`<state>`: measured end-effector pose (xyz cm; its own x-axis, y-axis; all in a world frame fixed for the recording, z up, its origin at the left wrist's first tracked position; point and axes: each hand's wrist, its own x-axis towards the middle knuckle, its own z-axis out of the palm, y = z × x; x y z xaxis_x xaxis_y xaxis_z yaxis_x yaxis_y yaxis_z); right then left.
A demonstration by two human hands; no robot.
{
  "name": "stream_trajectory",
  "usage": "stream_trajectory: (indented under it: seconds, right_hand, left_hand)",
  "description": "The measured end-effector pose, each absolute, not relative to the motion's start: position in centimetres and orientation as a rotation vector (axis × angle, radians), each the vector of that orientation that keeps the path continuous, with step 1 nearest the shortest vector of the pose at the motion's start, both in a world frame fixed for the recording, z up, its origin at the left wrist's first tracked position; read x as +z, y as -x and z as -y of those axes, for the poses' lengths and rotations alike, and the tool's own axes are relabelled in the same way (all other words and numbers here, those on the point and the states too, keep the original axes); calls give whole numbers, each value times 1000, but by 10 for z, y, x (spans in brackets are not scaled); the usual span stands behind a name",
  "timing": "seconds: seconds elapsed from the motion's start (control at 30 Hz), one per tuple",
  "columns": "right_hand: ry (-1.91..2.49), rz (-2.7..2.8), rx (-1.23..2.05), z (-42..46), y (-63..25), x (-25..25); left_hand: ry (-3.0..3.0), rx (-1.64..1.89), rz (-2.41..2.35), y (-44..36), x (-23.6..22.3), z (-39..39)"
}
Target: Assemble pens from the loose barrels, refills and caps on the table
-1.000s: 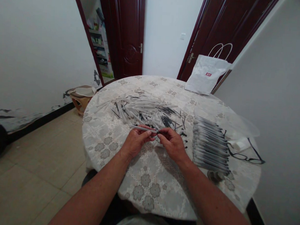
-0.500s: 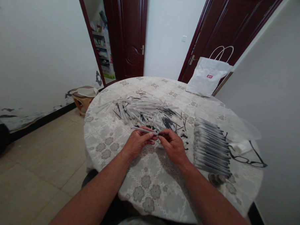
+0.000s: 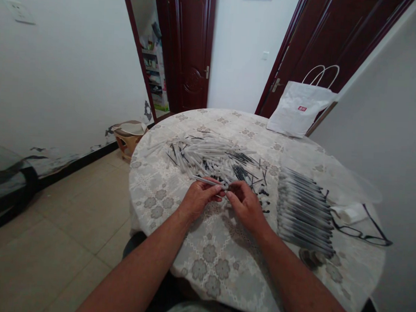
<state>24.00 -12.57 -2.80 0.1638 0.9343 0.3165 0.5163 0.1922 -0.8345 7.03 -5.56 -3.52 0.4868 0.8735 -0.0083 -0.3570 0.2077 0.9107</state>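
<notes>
My left hand (image 3: 199, 200) pinches a thin whitish pen (image 3: 207, 180), which lies slantwise across the fingers with one end pointing left. At the pen's right end, the thumb and fingers of my right hand (image 3: 247, 207) are pressed together; whatever small piece they may hold is hidden. Both hands are just above the tablecloth, close to each other. Directly beyond them spreads a loose pile of white pen barrels (image 3: 206, 152). Dark thin refills (image 3: 241, 171) are mixed in on its right side. Small black parts (image 3: 263, 192) are scattered beside my right hand.
Right of my hands, pens lie side by side in a stack (image 3: 305, 213). Beyond it are eyeglasses (image 3: 359, 235), a white roll (image 3: 348, 213) and a round dark object (image 3: 310, 259). A white paper bag (image 3: 296, 109) stands at the back of the round table (image 3: 203, 271). A stool (image 3: 128, 138) is at left.
The whole view has shifted, so the table and hands appear further right. My hands keep nearly the same grip at the pen's right end.
</notes>
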Motion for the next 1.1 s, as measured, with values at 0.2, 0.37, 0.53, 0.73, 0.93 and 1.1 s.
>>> stream_trajectory:
  seconds: [0.2,0.37,0.53,0.73,0.93,1.1]
  right_hand:
    - [1494,1544,594,125,-241,-30]
    - [1427,1450,606,124,-243,-32]
    - [1451,1529,588,124,-242,-29]
    - [1422,1480,605,126,-240,-27]
    - [1467,1546,598,124,-240,-27]
    - [1417,1483,613,124,-242,-28]
  left_hand:
    - [-1025,914,-611,-71,-36,56]
    - [-1026,945,-633,-71,-39,56]
    - [-1026,935,-620,-71,-38,56]
    - [-1009,944,-653,-71,-36,56]
    - [-1026,927,-645,-71,-36,57]
    - [-1016,952,-680,-72,-34,57]
